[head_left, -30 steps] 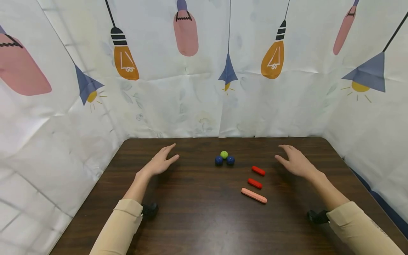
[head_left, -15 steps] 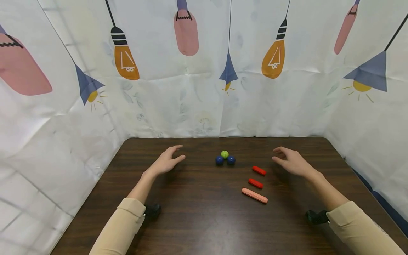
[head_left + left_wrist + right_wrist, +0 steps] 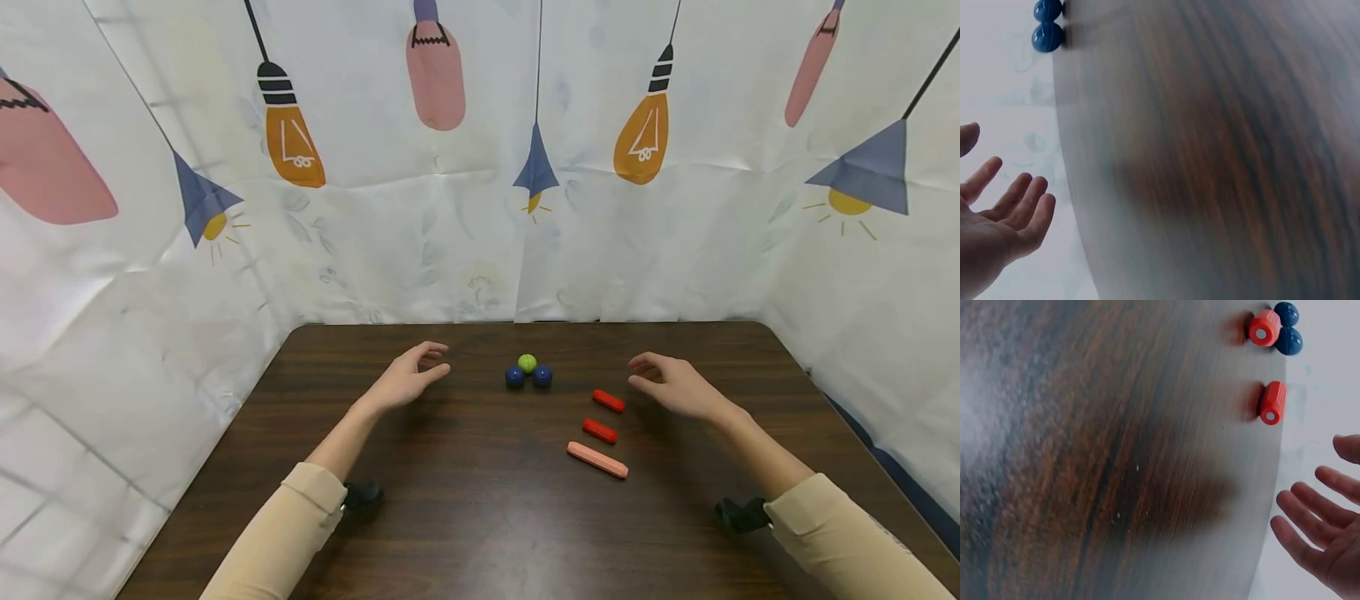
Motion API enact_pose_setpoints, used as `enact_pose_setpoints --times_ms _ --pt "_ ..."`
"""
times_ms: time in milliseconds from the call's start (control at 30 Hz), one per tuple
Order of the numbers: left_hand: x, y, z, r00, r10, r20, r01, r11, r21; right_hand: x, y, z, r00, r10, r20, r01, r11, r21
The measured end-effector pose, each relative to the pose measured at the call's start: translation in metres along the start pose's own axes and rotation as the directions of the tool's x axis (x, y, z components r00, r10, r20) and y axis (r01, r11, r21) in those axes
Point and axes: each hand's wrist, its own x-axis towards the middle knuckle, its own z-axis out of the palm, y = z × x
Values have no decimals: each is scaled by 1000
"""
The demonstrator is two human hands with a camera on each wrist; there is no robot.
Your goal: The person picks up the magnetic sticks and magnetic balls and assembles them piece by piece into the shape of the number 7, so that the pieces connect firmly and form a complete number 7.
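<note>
My left hand (image 3: pixel 405 380) hovers over the table left of a small group of balls, fingers loosely bent and holding nothing. The group is a green ball (image 3: pixel 527 363) behind two dark blue balls (image 3: pixel 514 377). On the right, my right hand (image 3: pixel 678 388) is held above the tabletop, likewise free of anything. Nearest to it lies a short red rod (image 3: pixel 608 401), with a second red rod (image 3: pixel 600 431) and a longer salmon rod (image 3: pixel 597 460) in front. In the right wrist view a red rod (image 3: pixel 1272 403) shows a pale round spot on its end.
A dark wood-grain table (image 3: pixel 480 517) carries everything. Behind it and at the sides hangs a white curtain (image 3: pixel 450 250) printed with lamps and bulbs. Dark straps with camera-like units (image 3: pixel 363 495) sit at both wrists, beside beige sleeves (image 3: pixel 277 533).
Both hands have moved inward toward the balls, the left to the right and the right to the left. Their fingers have bent a little more. The balls and rods stay in place.
</note>
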Motion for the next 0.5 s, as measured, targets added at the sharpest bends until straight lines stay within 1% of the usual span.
enact_pose_setpoints --times_ms 200,333,500 --pt "3 7 9 1000 -4 8 5 998 -70 -2 -5 3 1000 -9 8 9 1000 30" --pt "2 13 15 1000 -16 22 18 994 -112 -2 -8 3 1000 -17 18 16 999 47" --pt "4 20 24 999 -29 29 33 991 -131 0 -10 6 999 -12 43 9 998 67"
